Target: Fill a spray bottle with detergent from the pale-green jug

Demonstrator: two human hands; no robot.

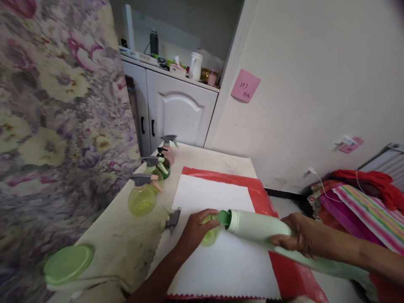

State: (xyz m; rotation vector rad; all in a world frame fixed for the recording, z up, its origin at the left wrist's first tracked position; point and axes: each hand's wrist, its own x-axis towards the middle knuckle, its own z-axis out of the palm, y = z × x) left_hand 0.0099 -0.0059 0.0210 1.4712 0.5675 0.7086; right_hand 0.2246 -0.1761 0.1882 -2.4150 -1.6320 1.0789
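Note:
My left hand (pixel 198 227) is closed round the neck of a small see-through yellow-green spray bottle (pixel 210 239) without its spray head, over a white sheet (pixel 221 269). My right hand (pixel 296 235) grips a long pale green bottle (pixel 257 225), tilted almost level. Its darker green spout (pixel 224 217) is at the small bottle's mouth; whether liquid flows I cannot tell. A loose grey trigger spray head (pixel 173 219) lies left of my left hand. Further left stands a yellow-green spray bottle (pixel 142 200) with a grey and peach trigger.
More spray bottles stand behind, one pink (pixel 169 153). A round green lidded thing (pixel 68 264) sits at the table's near left, beside a cord. Red wrapping (pixel 263 198) lies under the sheet. A floral curtain (pixel 63 126) hangs left; a white cabinet (pixel 179 113) stands behind.

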